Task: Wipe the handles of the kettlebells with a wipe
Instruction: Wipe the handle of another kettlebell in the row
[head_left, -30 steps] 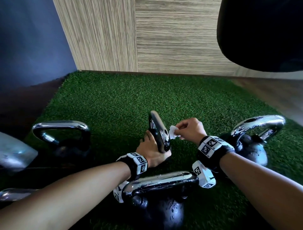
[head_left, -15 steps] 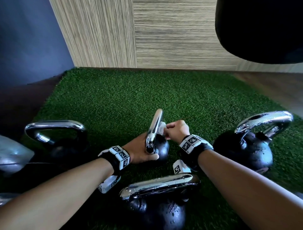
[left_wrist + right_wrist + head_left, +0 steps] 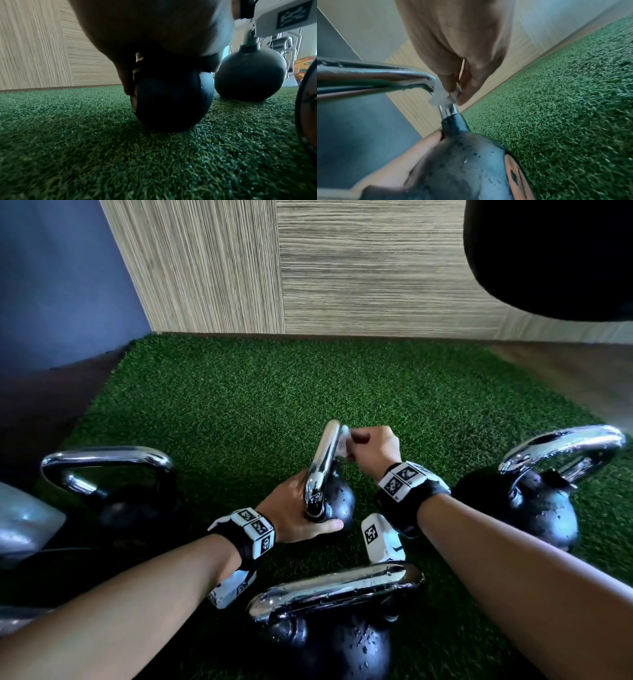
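Note:
A small black kettlebell [image 3: 337, 503] with a chrome handle [image 3: 323, 460] stands on the green turf in the middle. My left hand [image 3: 294, 517] wraps around its ball from the left, thumb under the near side. In the left wrist view the ball [image 3: 171, 102] sits on the turf under my palm. My right hand [image 3: 371, 448] pinches a small white wipe [image 3: 344, 441] against the far leg of the handle. The right wrist view shows the wipe [image 3: 442, 98] pressed on the handle's bend [image 3: 426, 79] just above the ball [image 3: 462, 162].
Three more chrome-handled kettlebells stand around: one at the left [image 3: 120, 487], one at the right [image 3: 537, 501], one nearest me [image 3: 332, 625]. A wood-grain wall [image 3: 308, 268] bounds the turf [image 3: 308, 385] at the back. A dark rounded shape [image 3: 555, 254] hangs at the upper right.
The small kettlebell was tilted a second ago and now stands upright. My right hand has brought the wipe from just beside the handle onto its far leg.

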A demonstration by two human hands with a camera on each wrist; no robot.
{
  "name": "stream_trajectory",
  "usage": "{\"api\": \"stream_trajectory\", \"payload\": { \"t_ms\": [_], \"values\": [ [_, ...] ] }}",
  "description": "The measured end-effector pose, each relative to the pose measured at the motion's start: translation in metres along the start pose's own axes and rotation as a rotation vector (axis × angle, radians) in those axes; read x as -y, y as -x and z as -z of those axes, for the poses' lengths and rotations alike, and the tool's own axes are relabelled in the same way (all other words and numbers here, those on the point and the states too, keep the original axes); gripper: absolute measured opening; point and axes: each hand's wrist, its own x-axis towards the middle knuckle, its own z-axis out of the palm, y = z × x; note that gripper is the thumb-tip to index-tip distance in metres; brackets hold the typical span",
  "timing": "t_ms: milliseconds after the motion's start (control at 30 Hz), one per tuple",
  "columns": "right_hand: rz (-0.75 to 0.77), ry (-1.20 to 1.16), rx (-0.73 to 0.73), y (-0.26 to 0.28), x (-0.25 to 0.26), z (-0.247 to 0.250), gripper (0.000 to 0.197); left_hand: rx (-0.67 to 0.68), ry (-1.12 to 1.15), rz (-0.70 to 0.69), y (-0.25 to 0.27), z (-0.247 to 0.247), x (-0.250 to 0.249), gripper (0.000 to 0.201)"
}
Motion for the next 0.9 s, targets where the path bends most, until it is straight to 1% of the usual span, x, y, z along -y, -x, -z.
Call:
{"api": "stream_trajectory", "payload": {
  "t_ms": [67, 133, 200, 267, 367, 433, 467, 533, 633, 667, 733, 833, 900],
  "values": [
    [0.145, 0.011, -0.101, 0.003, 0.003, 0.000, 0.014, 0.013, -0.015, 0.028, -0.002, 0.000, 0.001, 0.071],
    [0.269, 0.071, -0.164, 0.009, 0.002, 0.000, 0.014, 0.024, 0.009, 0.076, -0.004, 0.000, 0.003, 0.074],
    [0.378, 0.088, -0.193, 0.018, 0.004, -0.003, 0.023, 0.054, 0.036, 0.135, -0.005, 0.000, 0.005, 0.080],
    [0.418, 0.048, -0.174, 0.016, 0.001, -0.004, 0.031, 0.063, 0.045, 0.166, -0.006, 0.000, 0.004, 0.083],
    [0.351, 0.122, -0.088, 0.004, 0.005, 0.007, 0.022, 0.097, -0.024, 0.165, -0.009, 0.003, -0.002, 0.076],
    [0.338, 0.064, -0.049, -0.001, 0.009, 0.010, 0.020, 0.127, -0.009, 0.194, -0.013, 0.004, -0.002, 0.070],
    [0.340, 0.021, -0.026, 0.000, 0.012, 0.011, 0.020, 0.140, 0.013, 0.221, -0.015, 0.006, -0.001, 0.070],
    [0.389, 0.016, 0.045, 0.012, 0.021, 0.012, 0.022, 0.146, 0.024, 0.259, -0.018, 0.010, -0.001, 0.069],
    [0.482, 0.096, 0.174, 0.029, 0.029, 0.024, 0.020, 0.179, -0.006, 0.266, -0.022, 0.015, -0.004, 0.048],
    [0.501, 0.136, 0.213, 0.033, 0.033, 0.028, 0.016, 0.183, -0.005, 0.275, -0.025, 0.017, -0.005, 0.048],
    [0.465, 0.142, 0.266, 0.034, 0.045, 0.033, 0.011, 0.195, -0.015, 0.272, -0.030, 0.017, -0.003, 0.051],
    [0.375, 0.012, 0.272, 0.032, 0.055, 0.034, 0.010, 0.222, -0.083, 0.266, -0.037, 0.018, 0.000, 0.044],
    [0.353, 0.008, 0.285, 0.032, 0.049, 0.030, 0.007, 0.226, -0.083, 0.267, -0.042, 0.021, 0.001, 0.052]
  ]
}}
